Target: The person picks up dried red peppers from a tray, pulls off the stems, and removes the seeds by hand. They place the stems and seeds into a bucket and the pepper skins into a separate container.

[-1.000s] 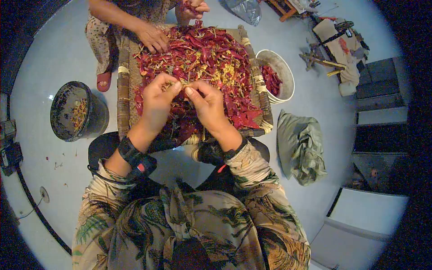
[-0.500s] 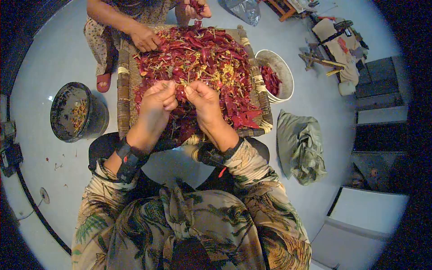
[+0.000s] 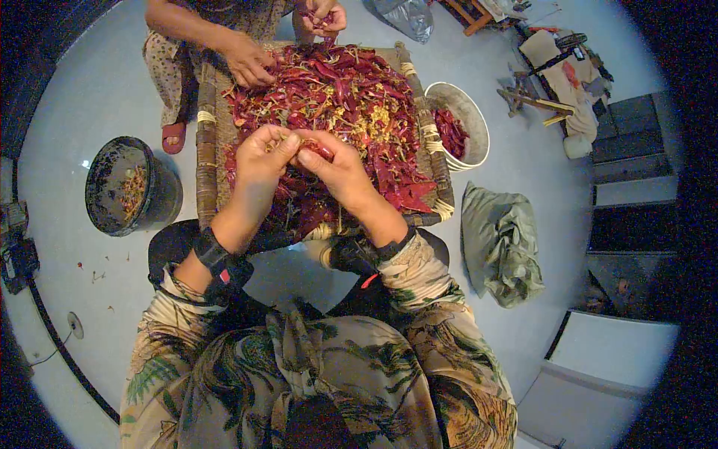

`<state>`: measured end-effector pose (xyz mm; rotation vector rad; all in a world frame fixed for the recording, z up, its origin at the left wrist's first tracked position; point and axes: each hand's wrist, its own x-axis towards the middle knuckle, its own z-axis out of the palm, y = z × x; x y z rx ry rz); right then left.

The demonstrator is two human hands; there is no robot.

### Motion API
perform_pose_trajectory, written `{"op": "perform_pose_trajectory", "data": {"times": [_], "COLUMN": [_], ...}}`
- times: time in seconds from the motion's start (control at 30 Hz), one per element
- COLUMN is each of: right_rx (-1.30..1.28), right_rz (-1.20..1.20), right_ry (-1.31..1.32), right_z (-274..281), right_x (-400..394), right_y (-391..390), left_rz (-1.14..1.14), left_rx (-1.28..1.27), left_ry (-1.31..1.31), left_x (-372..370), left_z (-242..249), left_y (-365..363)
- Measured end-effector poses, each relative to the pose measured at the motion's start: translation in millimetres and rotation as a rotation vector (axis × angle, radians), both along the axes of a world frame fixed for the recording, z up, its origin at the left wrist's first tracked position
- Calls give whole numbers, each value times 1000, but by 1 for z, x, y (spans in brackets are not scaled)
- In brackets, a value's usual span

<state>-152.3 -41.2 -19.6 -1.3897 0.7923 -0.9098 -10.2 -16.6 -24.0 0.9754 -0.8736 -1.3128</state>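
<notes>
A dried red chili [image 3: 320,148] is gripped in my right hand [image 3: 340,170], its red skin showing between thumb and curled fingers. My left hand [image 3: 259,159] meets it from the other side, pinching the chili at its stem end; the fingers partly hide the pale stem. Both hands are held just above a heap of dried red chilies [image 3: 336,78] mixed with stems and yellow seeds. The heap lies on a woven mat [image 3: 213,142] stretched over a wooden frame in front of my knees.
Across the frame, another person's hand [image 3: 245,60] touches the heap; their other hand [image 3: 325,19] holds chili pieces. A black bucket [image 3: 166,198] with stems stands left. At right are a white bucket [image 3: 479,123] with red chilies and a greenish sack [image 3: 501,247].
My hands have come closer together, and a red chili now shows in my right fingers, where a thin stem was held between the fingertips before. The other person's hands have shifted slightly.
</notes>
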Motion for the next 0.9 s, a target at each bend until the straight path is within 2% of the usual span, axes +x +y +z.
{"op": "perform_pose_trajectory", "data": {"times": [0.13, 0.23, 0.33, 0.43, 0.53, 0.63, 0.73, 0.9], "right_rx": [4, -25, -51, -110, -193, -372, -526, -656], "right_rz": [-2, -46, -87, -81, -111, -199, -260, -313], "right_ry": [17, 100, 108, 136, 211, 286, 333, 415], "right_z": [-12, -17, -17, -20, -12, -6, -8, -8], "right_x": [-3, -1, 0, -1, 1, 7, 13, 17], "right_y": [-1, 1, 2, 4, 10, 14, 14, 14], "left_rz": [14, 230, 279, 316, 126, 30, 5, 88], "left_rx": [-54, -302, -408, -378, -4, 107, 129, 99], "left_ry": [-39, -656, -695, -662, -173, 211, 333, 230], "left_x": [-3, 3, 0, -2, 2, 6, 9, 10], "left_z": [2, 4, 8, 6, 2, -3, -8, -11], "left_y": [3, 3, 3, 2, 2, 0, -1, -2]}}
